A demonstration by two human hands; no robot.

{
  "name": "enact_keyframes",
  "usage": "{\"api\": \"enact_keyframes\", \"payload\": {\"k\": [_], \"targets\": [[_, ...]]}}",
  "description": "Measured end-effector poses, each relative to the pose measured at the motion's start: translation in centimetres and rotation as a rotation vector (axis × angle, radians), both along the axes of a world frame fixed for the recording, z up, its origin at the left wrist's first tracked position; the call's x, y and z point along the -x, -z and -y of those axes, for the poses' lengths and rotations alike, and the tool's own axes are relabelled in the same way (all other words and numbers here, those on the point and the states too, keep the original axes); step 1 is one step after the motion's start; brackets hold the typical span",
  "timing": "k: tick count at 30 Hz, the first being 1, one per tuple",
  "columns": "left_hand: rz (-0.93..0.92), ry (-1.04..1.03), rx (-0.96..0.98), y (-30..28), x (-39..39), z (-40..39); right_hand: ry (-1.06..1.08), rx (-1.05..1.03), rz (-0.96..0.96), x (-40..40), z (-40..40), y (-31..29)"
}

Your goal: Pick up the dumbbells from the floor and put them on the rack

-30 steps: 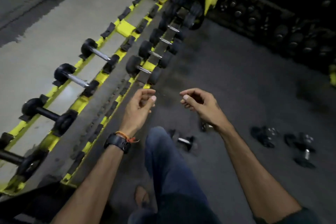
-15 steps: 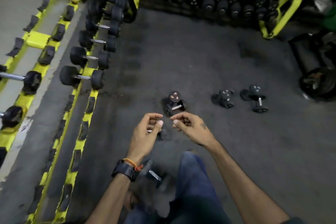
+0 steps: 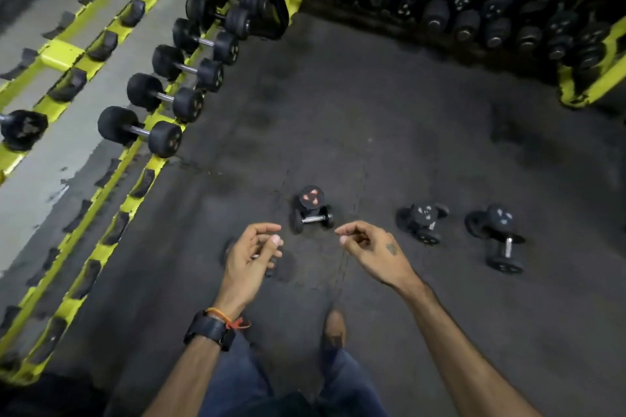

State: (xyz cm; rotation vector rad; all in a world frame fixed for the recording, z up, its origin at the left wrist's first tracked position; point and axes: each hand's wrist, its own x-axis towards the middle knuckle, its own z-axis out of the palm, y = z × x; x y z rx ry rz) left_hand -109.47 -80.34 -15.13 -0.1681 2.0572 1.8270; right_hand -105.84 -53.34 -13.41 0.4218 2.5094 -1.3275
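While both hung loosely curled | left hand (image 3: 250, 257), right hand (image 3: 369, 247) held nothing (dumbbells (image 3: 311, 210) lay on floor (image 3: 372, 112))

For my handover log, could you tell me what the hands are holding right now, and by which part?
Nothing is held. The left hand and right hand hang loosely curled above the floor dumbbells.
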Motion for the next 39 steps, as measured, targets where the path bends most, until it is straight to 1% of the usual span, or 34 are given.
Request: {"api": "enact_keyframes", "payload": {"k": [4, 7, 11, 14, 17, 20, 25, 28, 31, 33, 35, 37, 39], "targets": [[0.026, 0.012, -0.008, 0.2, -0.4, -6.6, -0.049, 0.002, -0.001, 1.6, -5.3, -0.3], [0.057, 0.011, 0.003, 1.0, 0.1, -8.9, -0.083, -0.002, 0.024, 2.9, -6.6, 0.6], [0.1, -0.066, 0.033, 3.0, 1.7, -10.4, -0.2, -0.033, 0.138, 6.0, -7.3, 3.1], [0.131, -0.159, 0.022, 5.9, 3.8, -10.9, -0.289, -0.065, 0.214, 9.5, -7.4, 5.8], [0.141, -0.245, 0.004, 9.3, 6.4, -11.5, -0.394, -0.129, 0.25, 13.8, -7.8, 8.6], [0.145, -0.323, 0.004, 11.2, 8.7, -12.7, -0.489, -0.165, 0.268, 17.9, -8.1, 10.1], [0.19, -0.45, 0.005, 15.5, 12.7, -15.5, -0.669, -0.224, 0.313, 26.1, -8.8, 14.6], [0.211, -0.562, -0.001, 19.8, 14.7, -17.3, -0.818, -0.323, 0.322, 31.1, -9.4, 19.8], [0.254, -0.679, -0.002, 26.5, 16.4, -19.0, -0.936, -0.38, 0.329, 35.1, -9.7, 26.1], [0.314, -0.754, -0.028, 32.0, 17.1, -20.8, -1.007, -0.41, 0.332, 36.9, -9.8, 31.6], [0.383, -0.824, -0.063, 37.8, 17.8, -22.8, -1.035, -0.485, 0.329, 38.2, -9.8, 37.9], [0.445, -0.904, -0.135, 43.4, 18.8, -24.3, -1.074, -0.548, 0.3, 39.1, -9.6, 44.7], [0.546, -0.994, -0.231, 50.1, 19.8, -25.6, -1.137, -0.579, 0.26, 39.9, -9.4, 52.2]]}}
